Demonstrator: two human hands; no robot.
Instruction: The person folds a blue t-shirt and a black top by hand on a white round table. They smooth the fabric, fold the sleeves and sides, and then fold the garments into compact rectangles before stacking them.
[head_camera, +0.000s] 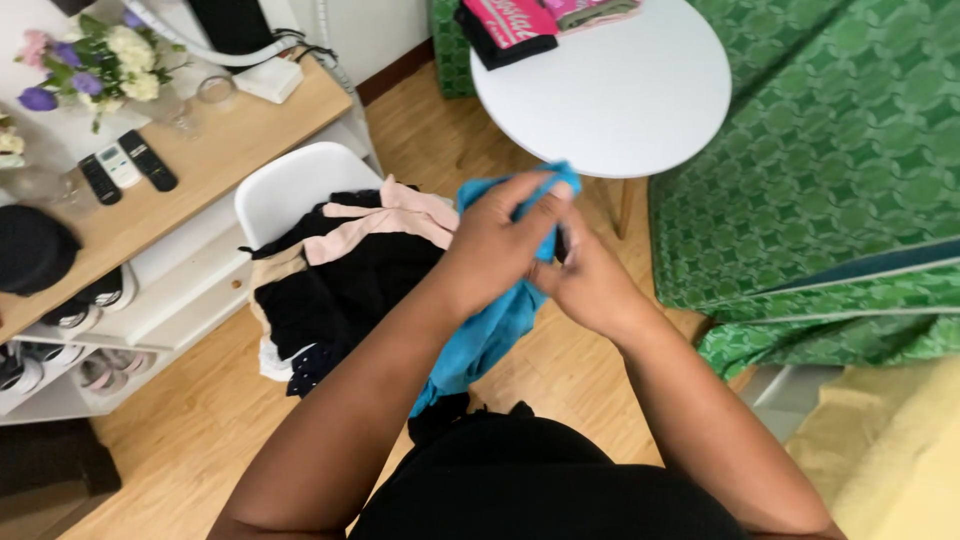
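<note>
**Above the floor, two hands bunch a blue cloth**

In mid-air over the wood floor (190, 430), between the chair (290, 185) and the round table (610, 90), both forearms reach forward and meet. The left hand (495, 245) arches over the top, fingers curled shut on the upper edge of the blue cloth (490, 335). The right hand (590, 285) sits just beneath and beside it, closed on the same cloth, its fingertips hidden behind the left hand. The cloth hangs down from the grip in a soft, wrinkled drape.

At the table's far edge lies a folded stack (510, 25): a pink piece with white lettering on top of a black one, with another pink-and-green fold beside it (only partly in view).

The white moulded chair carries a loose heap of clothes (340, 275), black and pale pink, limp and rumpled. The table is smooth and white. To the right, a green spread (830, 150) shows a woven ring pattern. On the wooden shelf (240, 140) at left lie three remotes (125, 165) beside flowers (95, 65).
</note>
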